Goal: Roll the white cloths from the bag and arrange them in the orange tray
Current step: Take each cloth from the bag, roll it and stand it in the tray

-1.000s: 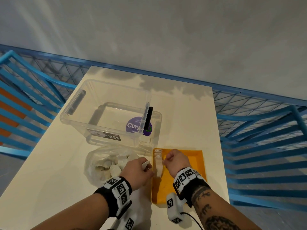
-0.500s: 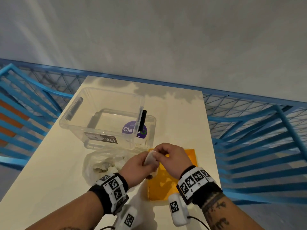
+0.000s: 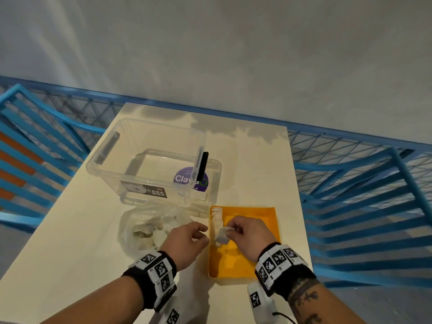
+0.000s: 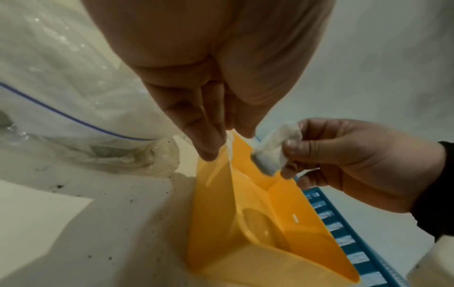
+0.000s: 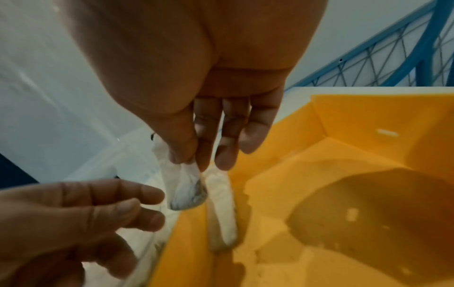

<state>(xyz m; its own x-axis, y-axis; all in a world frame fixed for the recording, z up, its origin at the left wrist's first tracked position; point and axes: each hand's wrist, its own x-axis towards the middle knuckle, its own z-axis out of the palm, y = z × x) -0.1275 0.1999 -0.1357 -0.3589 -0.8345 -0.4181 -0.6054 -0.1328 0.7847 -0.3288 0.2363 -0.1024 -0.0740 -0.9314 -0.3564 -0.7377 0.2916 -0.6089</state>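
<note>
My right hand (image 3: pixel 233 230) pinches a rolled white cloth (image 3: pixel 222 236) between thumb and fingers, just above the left side of the orange tray (image 3: pixel 268 242). The same cloth roll (image 5: pixel 184 186) hangs from my fingertips (image 5: pixel 184 157) in the right wrist view, and the cloth roll (image 4: pixel 272 149) shows in the left wrist view too. Rolled cloths (image 3: pixel 217 218) lie in a line along the tray's left wall. My left hand (image 3: pixel 198 235) hovers just left of the tray, fingers loosely curled, holding nothing. The clear plastic bag (image 3: pixel 149 228) of white cloths sits left of that hand.
A clear plastic storage box (image 3: pixel 149 164) stands behind the bag and tray on the cream table (image 3: pixel 70 242). Blue metal railings (image 3: pixel 362 195) run along both sides and the back of the table. The tray's right part is bare.
Both hands held the cloth together half a second ago. Now the left hand has let go and drawn back left, and the right hand alone carries the roll lower over the tray.
</note>
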